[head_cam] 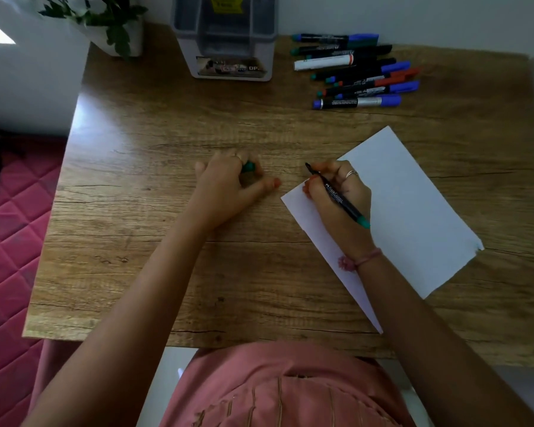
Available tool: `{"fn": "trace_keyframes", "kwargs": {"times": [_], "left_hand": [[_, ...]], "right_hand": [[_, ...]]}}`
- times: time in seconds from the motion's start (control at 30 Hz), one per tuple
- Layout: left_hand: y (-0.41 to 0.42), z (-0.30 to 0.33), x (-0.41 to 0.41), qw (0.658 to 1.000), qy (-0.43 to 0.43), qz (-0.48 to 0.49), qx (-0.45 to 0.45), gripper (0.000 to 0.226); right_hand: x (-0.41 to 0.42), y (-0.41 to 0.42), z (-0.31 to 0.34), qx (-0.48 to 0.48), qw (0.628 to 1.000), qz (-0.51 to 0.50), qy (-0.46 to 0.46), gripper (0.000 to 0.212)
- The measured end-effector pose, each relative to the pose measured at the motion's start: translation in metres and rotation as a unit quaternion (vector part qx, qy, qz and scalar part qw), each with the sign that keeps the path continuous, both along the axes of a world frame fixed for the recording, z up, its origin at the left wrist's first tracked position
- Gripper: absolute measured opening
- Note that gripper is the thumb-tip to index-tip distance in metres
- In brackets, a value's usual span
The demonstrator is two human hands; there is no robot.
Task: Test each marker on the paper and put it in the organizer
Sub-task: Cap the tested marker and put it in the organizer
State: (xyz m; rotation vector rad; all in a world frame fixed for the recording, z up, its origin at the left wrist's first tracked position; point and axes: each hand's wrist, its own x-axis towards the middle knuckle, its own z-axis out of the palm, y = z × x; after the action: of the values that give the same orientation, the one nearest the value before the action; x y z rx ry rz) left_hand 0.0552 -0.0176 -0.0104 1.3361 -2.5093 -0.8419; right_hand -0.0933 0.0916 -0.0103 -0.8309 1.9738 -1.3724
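Observation:
My right hand (336, 195) grips an uncapped black marker with a green end (346, 204), its tip pointing up-left just past the corner of the white paper (413, 211). The hand rests on the paper's left corner. My left hand (228, 186) lies on the wooden desk to the left and holds the green cap (248, 167) in curled fingers. Several capped markers (358, 72) lie in a pile at the back right. The grey organizer (228, 41) stands at the back centre.
A potted plant (111, 23) sits at the desk's back left corner, against the white wall. A pink quilted surface (10, 241) lies beyond the desk's left edge. Bare wood of the desk (167, 124) stretches between the organizer and my hands.

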Motion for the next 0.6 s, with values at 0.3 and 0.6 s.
{"fn": "trace_keyframes", "kwargs": {"times": [0.3,0.6], "left_hand": [[-0.017,0.008,-0.021,0.995,-0.072,-0.039,0.053,0.049],[-0.026,0.009,-0.024,0.992,-0.095,-0.061,0.047,0.059]], "right_hand": [[-0.001,0.0,-0.001,-0.012,0.999,0.029,0.008,0.014],[-0.016,0.011,0.009,0.003,0.99,0.138,-0.02,0.025]]}}
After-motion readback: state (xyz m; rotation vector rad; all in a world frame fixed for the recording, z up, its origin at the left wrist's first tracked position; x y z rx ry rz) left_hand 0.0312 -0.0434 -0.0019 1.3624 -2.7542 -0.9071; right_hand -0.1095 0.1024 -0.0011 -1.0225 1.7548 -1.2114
